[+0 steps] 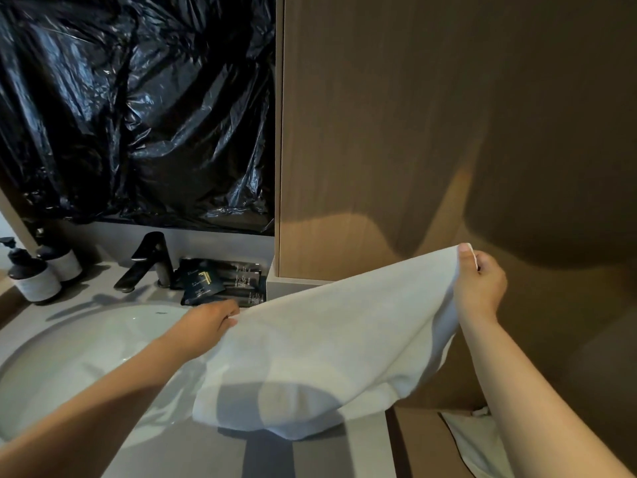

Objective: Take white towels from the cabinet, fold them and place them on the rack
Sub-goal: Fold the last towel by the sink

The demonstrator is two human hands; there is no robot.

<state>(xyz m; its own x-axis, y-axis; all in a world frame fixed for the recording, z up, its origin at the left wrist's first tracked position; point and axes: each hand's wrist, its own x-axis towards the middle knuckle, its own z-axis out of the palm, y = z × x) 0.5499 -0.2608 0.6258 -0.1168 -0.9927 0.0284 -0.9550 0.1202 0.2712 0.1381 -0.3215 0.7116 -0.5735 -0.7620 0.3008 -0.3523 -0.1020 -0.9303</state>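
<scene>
A white towel point(331, 343) is stretched between my two hands above the grey counter point(310, 457), its lower edge sagging onto the counter beside the sink. My left hand point(210, 320) pinches its left top corner, low over the basin. My right hand point(477, 284) pinches the right top corner, held higher in front of the wooden cabinet panel point(431, 132). More white cloth point(472, 439) shows at the lower right, beyond the counter's end, partly hidden by my right forearm.
A white sink basin point(79, 360) fills the lower left, with a black faucet point(148, 263) behind it. Two dispenser bottles point(41, 270) stand at the far left. Dark sachets point(220, 281) lie by the wall. Black plastic sheeting point(138, 108) covers the mirror area.
</scene>
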